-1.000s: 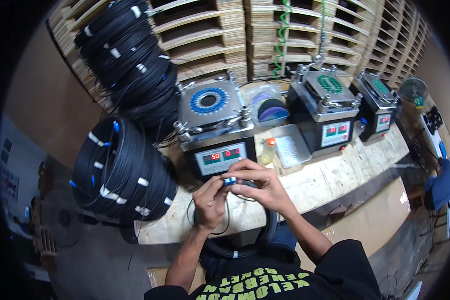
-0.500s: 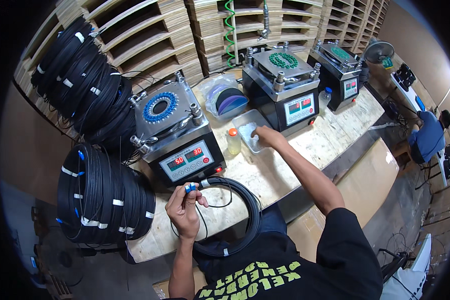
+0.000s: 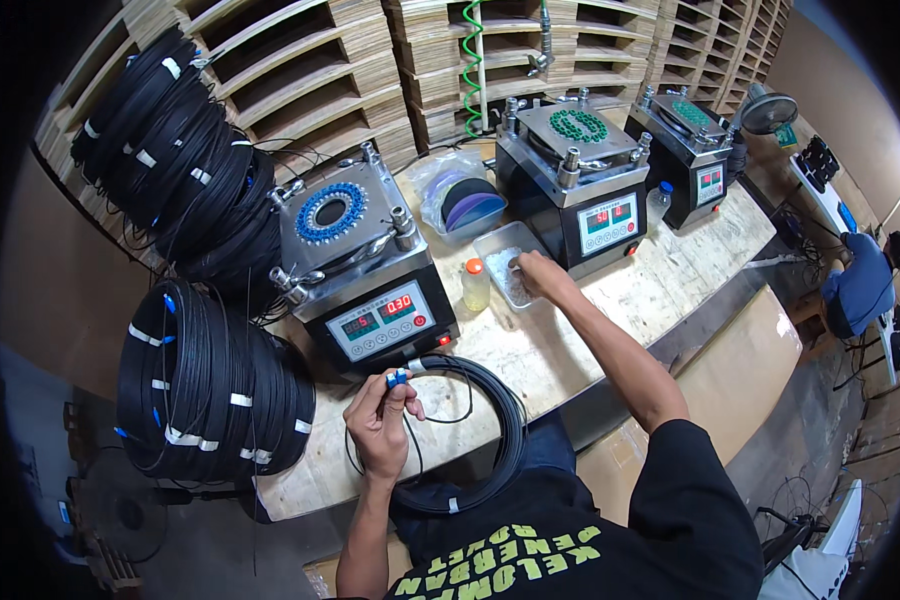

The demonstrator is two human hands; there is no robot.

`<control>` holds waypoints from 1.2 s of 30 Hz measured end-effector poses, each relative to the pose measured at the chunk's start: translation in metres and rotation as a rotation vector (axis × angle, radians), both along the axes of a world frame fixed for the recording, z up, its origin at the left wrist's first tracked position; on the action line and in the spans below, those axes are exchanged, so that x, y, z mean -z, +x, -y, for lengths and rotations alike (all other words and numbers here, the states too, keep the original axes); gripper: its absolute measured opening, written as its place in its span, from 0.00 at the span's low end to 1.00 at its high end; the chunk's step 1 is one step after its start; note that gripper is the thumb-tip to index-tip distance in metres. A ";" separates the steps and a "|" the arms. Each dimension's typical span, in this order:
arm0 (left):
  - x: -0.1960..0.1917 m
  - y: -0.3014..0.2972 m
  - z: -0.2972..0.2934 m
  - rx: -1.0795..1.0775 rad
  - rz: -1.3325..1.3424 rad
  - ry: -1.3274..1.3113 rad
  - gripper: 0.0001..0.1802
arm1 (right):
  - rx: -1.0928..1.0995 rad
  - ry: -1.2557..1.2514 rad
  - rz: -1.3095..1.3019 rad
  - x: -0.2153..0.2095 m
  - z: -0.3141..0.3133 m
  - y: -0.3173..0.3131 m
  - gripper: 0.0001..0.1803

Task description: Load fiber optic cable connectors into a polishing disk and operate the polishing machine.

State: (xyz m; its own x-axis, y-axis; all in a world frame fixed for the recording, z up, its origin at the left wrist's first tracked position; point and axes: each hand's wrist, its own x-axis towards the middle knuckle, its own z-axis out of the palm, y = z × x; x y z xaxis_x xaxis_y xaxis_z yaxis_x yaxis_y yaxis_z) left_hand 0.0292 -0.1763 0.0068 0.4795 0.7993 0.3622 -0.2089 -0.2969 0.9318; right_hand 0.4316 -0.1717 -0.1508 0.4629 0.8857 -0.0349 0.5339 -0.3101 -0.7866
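The left hand (image 3: 380,425) pinches a blue connector (image 3: 397,379), its end pointing up and far (cable trailing near). The right hand (image 3: 532,272), fingers curled, reaches into a clear tray (image 3: 500,245).

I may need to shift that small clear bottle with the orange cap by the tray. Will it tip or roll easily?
The bottle stands upright, tall and narrow, so a sideways push would probably tip it. Its round body would likely roll once down. It looks like light plastic, easy to lift; the right hand is in the tray beside it.
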 end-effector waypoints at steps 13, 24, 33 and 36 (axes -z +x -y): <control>-0.002 0.001 -0.002 -0.002 -0.023 0.027 0.14 | -0.153 0.034 0.086 -0.060 0.015 -0.018 0.08; 0.000 0.005 -0.001 0.005 -0.039 0.017 0.09 | -0.021 0.467 -0.302 -0.135 0.040 -0.096 0.11; -0.017 0.007 0.004 0.017 -0.045 0.096 0.11 | -0.314 0.508 -0.597 -0.217 0.072 -0.210 0.08; -0.019 0.006 0.004 0.000 -0.064 0.155 0.11 | -0.322 0.505 -0.515 -0.216 0.074 -0.220 0.08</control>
State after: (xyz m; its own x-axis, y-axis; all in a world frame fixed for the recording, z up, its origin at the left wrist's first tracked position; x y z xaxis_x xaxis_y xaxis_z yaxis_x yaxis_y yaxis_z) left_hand 0.0349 -0.1804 0.0255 0.5054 0.7363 0.4499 -0.1506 -0.4381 0.8862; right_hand 0.2114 -0.2460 0.0655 0.2162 0.9391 0.2671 0.0669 0.2587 -0.9636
